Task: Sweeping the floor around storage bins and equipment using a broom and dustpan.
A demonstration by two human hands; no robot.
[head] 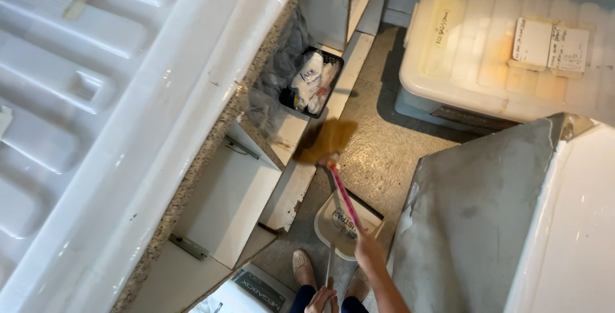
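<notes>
Right hand (369, 251) clamped on the pink broom handle (343, 192), bristles (327, 140) angled ahead of the dustpan (343, 223) to drag floor dirt back. Left hand (322, 298), fingers closed round the dustpan's upright pole (329, 267), steadies the pan just before the feet.

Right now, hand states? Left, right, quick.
Left hand: closed around the dustpan handle.
Right hand: closed around the pink broom handle.

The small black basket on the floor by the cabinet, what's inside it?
The black basket holds crumpled white packets or bags, one with some yellow at its lower end. A grey plastic bag drapes its left side, hiding anything beneath and the basket's bottom.
</notes>
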